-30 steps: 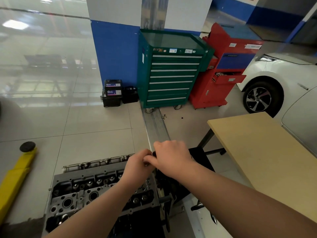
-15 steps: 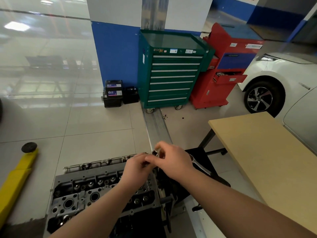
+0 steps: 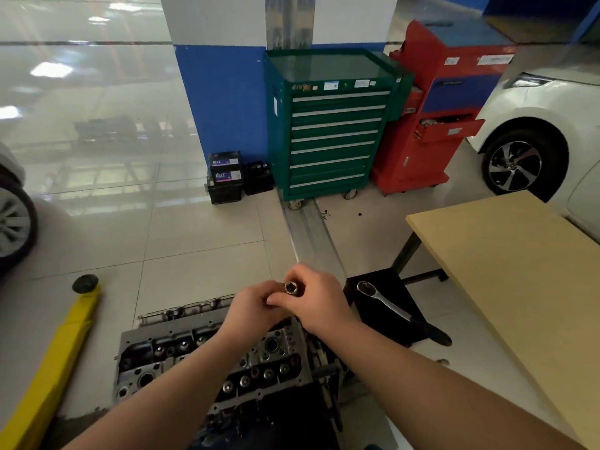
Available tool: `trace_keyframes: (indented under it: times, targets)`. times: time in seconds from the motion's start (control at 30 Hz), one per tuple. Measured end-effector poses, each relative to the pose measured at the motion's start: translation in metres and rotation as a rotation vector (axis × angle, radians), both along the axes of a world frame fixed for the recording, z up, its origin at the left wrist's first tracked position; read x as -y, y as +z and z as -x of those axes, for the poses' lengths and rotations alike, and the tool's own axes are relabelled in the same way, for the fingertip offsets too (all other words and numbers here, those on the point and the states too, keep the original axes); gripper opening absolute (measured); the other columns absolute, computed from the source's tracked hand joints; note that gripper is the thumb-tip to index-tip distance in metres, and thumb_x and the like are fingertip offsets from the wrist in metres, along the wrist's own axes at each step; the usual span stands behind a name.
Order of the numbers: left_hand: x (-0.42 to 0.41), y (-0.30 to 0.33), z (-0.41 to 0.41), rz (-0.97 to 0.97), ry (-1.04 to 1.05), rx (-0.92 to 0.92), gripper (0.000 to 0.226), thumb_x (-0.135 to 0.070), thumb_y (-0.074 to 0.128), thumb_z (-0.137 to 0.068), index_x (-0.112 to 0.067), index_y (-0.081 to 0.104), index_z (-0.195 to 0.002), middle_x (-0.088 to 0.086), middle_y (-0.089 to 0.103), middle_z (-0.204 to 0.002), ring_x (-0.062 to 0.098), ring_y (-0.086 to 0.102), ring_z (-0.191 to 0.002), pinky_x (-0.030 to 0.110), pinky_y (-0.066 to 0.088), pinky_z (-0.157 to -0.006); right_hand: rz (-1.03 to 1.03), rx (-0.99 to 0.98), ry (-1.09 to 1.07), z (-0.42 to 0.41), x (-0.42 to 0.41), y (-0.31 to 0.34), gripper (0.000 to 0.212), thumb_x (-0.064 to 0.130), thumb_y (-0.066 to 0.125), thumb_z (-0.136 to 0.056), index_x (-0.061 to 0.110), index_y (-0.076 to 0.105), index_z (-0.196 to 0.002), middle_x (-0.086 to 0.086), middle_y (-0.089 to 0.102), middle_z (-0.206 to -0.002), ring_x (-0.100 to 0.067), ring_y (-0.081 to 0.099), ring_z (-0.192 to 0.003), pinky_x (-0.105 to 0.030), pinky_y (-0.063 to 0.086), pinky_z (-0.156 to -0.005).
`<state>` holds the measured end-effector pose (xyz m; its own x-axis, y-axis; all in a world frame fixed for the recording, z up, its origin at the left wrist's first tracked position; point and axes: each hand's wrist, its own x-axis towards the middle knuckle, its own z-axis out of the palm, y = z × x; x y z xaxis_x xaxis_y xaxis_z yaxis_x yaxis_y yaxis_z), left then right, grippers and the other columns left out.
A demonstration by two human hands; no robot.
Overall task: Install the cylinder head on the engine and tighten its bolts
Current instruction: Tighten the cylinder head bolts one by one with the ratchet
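Observation:
The grey cylinder head (image 3: 181, 355) lies on the engine at the bottom centre, its bolt holes and valve wells facing up. Above its far right end my right hand (image 3: 319, 303) grips a chrome socket (image 3: 291, 288), open end toward the camera. My left hand (image 3: 251, 308) meets it from the left and pinches the socket's lower part between the fingertips. A chrome ratchet wrench (image 3: 386, 303) with a black grip lies on the black stand (image 3: 373, 287) just right of my hands.
A wooden table (image 3: 519, 271) fills the right side. A yellow lift arm (image 3: 55, 362) with a black pad runs along the left floor. Behind stand a green tool cabinet (image 3: 331, 125), a red tool cart (image 3: 435, 125), black batteries (image 3: 225, 177) and a white car (image 3: 535, 141).
The ratchet wrench now lies fully in view on the black stand. The socket's open end has come into sight between my hands.

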<state>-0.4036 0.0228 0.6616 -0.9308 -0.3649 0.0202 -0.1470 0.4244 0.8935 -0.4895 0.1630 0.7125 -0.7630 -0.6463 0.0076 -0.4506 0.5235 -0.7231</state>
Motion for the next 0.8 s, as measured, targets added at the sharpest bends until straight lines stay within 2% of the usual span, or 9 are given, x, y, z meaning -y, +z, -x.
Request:
trace_keyframes:
  times: [0.1, 0.23, 0.33, 0.43, 0.53, 0.6, 0.63, 0.73, 0.8]
  targets:
    - [0.001, -0.001, -0.003, 0.017, 0.004, -0.013, 0.038, -0.008, 0.074, -0.086, -0.045, 0.071, -0.086, -0.017, 0.075, -0.079, 0.001, 0.070, -0.071, 0.014, 0.050, -0.062, 0.091, 0.098, 0.120, -0.002, -0.008, -0.002, 0.043, 0.043, 0.078, -0.089, 0.037, 0.066, -0.130, 0.027, 0.061, -0.116, 0.014, 0.057, -0.103, -0.010, 0.045, -0.086]
    - [0.005, 0.001, -0.008, 0.022, -0.025, -0.014, 0.043, -0.013, 0.078, -0.093, -0.053, 0.067, -0.079, -0.025, 0.067, -0.070, -0.007, 0.059, -0.061, 0.008, 0.043, -0.060, 0.090, 0.105, 0.180, 0.003, -0.011, 0.000, 0.046, 0.019, 0.067, -0.098, 0.033, 0.061, -0.142, 0.013, 0.063, -0.139, 0.000, 0.058, -0.124, -0.020, 0.046, -0.107]
    - [0.003, 0.000, -0.010, -0.030, 0.006, -0.007, 0.025, -0.022, 0.078, -0.095, -0.044, 0.072, -0.085, -0.013, 0.074, -0.079, 0.003, 0.067, -0.070, 0.015, 0.049, -0.064, 0.076, 0.042, 0.194, 0.004, -0.007, 0.000, 0.046, 0.015, 0.066, -0.099, 0.029, 0.062, -0.142, 0.008, 0.064, -0.135, -0.007, 0.058, -0.122, -0.021, 0.044, -0.107]
    - [-0.007, -0.002, -0.009, -0.083, 0.067, 0.019, 0.017, -0.017, 0.079, -0.090, -0.034, 0.076, -0.091, -0.007, 0.079, -0.086, 0.011, 0.075, -0.083, 0.027, 0.059, -0.075, 0.090, -0.017, 0.155, 0.002, -0.002, -0.003, 0.036, 0.020, 0.072, -0.096, 0.024, 0.069, -0.131, 0.007, 0.067, -0.121, -0.008, 0.062, -0.109, -0.029, 0.052, -0.101]
    - [-0.015, -0.002, -0.005, 0.002, 0.099, 0.006, 0.031, -0.008, 0.071, -0.089, -0.038, 0.071, -0.082, -0.012, 0.073, -0.073, 0.001, 0.064, -0.065, 0.015, 0.048, -0.061, 0.081, -0.036, 0.028, 0.001, 0.001, -0.005, 0.025, 0.039, 0.083, -0.085, 0.027, 0.070, -0.102, 0.013, 0.067, -0.097, -0.007, 0.062, -0.087, -0.033, 0.057, -0.080]
    - [-0.016, 0.000, -0.003, 0.041, 0.043, 0.015, 0.040, -0.009, 0.065, -0.093, -0.046, 0.067, -0.081, -0.010, 0.071, -0.071, 0.006, 0.060, -0.060, 0.019, 0.045, -0.056, 0.075, -0.023, -0.015, 0.003, -0.002, -0.008, 0.032, 0.051, 0.084, -0.079, 0.031, 0.062, -0.090, 0.014, 0.063, -0.085, -0.004, 0.060, -0.078, -0.030, 0.055, -0.070]
    - [-0.015, 0.002, -0.003, 0.044, 0.003, 0.023, 0.044, -0.008, 0.062, -0.095, -0.050, 0.066, -0.083, -0.011, 0.071, -0.073, 0.011, 0.061, -0.060, 0.020, 0.046, -0.056, 0.080, -0.013, 0.006, 0.004, -0.005, -0.009, 0.031, 0.053, 0.083, -0.079, 0.033, 0.064, -0.094, 0.017, 0.063, -0.089, -0.001, 0.060, -0.080, -0.028, 0.054, -0.071]
    - [-0.009, 0.004, -0.005, 0.009, -0.088, 0.061, 0.043, -0.009, 0.061, -0.100, -0.050, 0.067, -0.093, -0.011, 0.073, -0.079, 0.012, 0.063, -0.063, 0.020, 0.048, -0.057, 0.115, 0.050, 0.170, 0.006, -0.014, -0.010, 0.044, 0.037, 0.073, -0.094, 0.035, 0.063, -0.137, 0.020, 0.064, -0.122, 0.009, 0.058, -0.099, -0.022, 0.052, -0.092]
    - [-0.008, 0.004, -0.007, -0.003, -0.106, 0.061, 0.030, -0.012, 0.062, -0.101, -0.041, 0.069, -0.097, -0.009, 0.072, -0.079, 0.008, 0.062, -0.065, 0.020, 0.049, -0.061, 0.098, 0.046, 0.200, 0.007, -0.015, -0.009, 0.043, 0.026, 0.069, -0.098, 0.030, 0.063, -0.140, 0.012, 0.066, -0.130, 0.002, 0.059, -0.113, -0.027, 0.052, -0.103]
